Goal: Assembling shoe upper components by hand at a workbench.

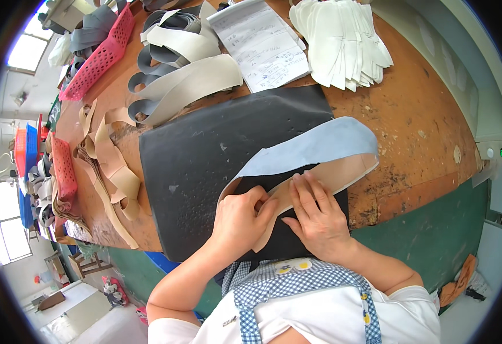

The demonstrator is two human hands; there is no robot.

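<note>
- You have a long curved leather strip (314,150) lying across the black mat (205,155); its upper face is pale blue, its underside beige.
- The strip bends in an arc: the blue band sweeps to your right, then folds back so the beige layer runs toward you.
- The black mat sits flat on the wooden workbench, dark, speckled with small marks, roughly rectangular.
</note>
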